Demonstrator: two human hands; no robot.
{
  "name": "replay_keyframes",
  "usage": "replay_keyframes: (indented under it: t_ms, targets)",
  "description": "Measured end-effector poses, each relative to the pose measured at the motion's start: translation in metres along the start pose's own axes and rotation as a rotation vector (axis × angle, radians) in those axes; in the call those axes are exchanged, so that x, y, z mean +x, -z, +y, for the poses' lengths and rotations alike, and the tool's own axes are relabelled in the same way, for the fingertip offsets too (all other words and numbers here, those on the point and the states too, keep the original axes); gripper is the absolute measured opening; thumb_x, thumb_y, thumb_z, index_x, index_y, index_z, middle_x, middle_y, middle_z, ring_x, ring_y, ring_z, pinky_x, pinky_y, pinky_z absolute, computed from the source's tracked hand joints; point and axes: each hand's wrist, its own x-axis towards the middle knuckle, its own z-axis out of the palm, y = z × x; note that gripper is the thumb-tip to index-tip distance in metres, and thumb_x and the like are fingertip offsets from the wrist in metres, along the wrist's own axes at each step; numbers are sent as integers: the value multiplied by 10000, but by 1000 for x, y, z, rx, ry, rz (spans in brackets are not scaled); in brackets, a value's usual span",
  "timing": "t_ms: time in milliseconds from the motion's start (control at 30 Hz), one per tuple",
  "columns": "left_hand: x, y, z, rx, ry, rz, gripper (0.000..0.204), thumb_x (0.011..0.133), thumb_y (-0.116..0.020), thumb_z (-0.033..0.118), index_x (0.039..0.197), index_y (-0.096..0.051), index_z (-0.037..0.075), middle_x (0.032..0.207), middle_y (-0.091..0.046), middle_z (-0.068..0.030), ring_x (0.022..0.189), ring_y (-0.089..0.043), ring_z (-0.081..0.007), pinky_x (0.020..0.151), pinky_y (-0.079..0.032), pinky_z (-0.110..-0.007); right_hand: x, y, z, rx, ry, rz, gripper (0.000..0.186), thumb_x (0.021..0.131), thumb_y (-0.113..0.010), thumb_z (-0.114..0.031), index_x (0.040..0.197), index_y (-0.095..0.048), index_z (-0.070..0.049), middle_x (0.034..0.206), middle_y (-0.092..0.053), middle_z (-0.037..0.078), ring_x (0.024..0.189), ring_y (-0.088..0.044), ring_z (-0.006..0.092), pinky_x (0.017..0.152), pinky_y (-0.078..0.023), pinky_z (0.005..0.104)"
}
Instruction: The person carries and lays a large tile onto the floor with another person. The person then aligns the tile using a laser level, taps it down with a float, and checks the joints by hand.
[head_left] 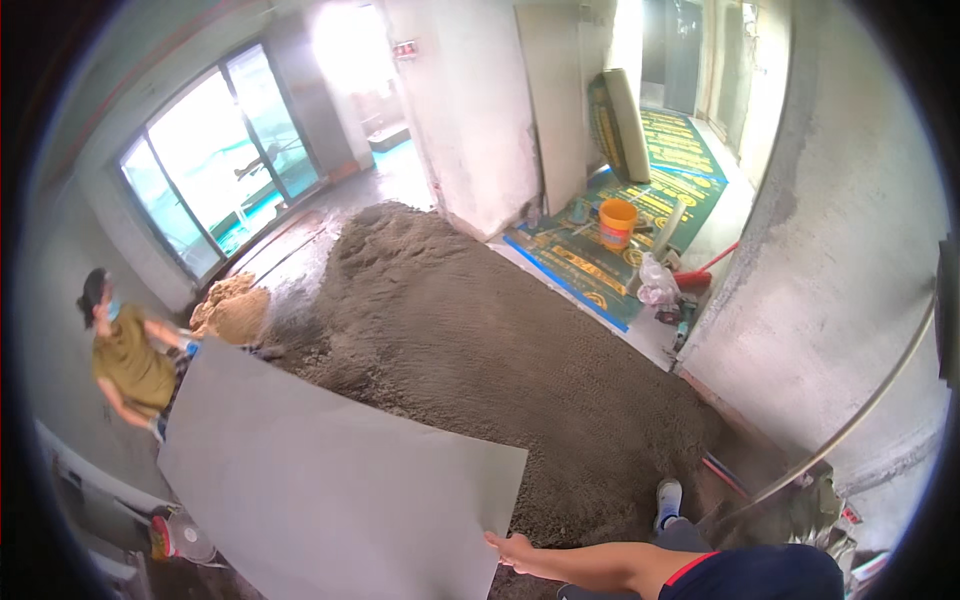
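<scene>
Kind of place: an unfinished interior under building work, most likely a home; the exact room cannot be told.
Bare walls (835, 230): raw grey render, stained and patchy.
Mortar bed (480, 340): dark, crumbly and ridged, spread wide underfoot.
Sand heap (232, 310): tan and loose, near the window side.
Large grey slab (340, 470): a thin, tile-like sheet at the bed's near-left edge.
Sliding window (275, 130): tall, dark-framed, of a residential type, with daylight behind it.
Protective sheet (652, 208): green with yellow printing, blue tape (565, 283) along one edge.
Orange bucket (617, 225): stands on that sheet, near a crumpled plastic bag (657, 283).
Leaning panels (627, 125): propped upright beyond the bucket.
</scene>
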Motion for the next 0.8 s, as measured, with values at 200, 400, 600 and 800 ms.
replay_keyframes:
  t_ms: [200,400,600,800]
  targets:
    - [50,0,0,-136,8,27,577,901,-646,507,1299,-600,90,1291,-606,-154,1174,-537,-377,1021,-451,-560,42,-4,-6,196,-78,-56,434,937,-764,-389,883,-651,26,729,-619,83,523,-489,147,445,-351,295]
    - [60,-24,29,-341,109,-67,413,873,-705,453,1087,-667,101,944,-633,-141,843,-566,-332,743,-488,-495,48,-11,-36,300,-28,-51,429,954,-746,-376,957,-633,37,784,-635,98,529,-510,156,415,-342,279]
    - [23,-83,35,-266,138,-45,331,896,-705,402,984,-650,88,796,-572,-121,712,-509,-293,626,-436,-452,39,6,-86,311,63,18,449,949,-750,-382,941,-626,49,759,-626,108,511,-507,161,406,-325,284]
    - [43,-127,5,-422,234,-64,318,916,-692,384,980,-629,79,775,-543,-117,697,-479,-285,613,-418,-444,40,50,-113,355,87,64,479,935,-765,-395,983,-627,61,785,-635,115,518,-500,163,404,-303,290]
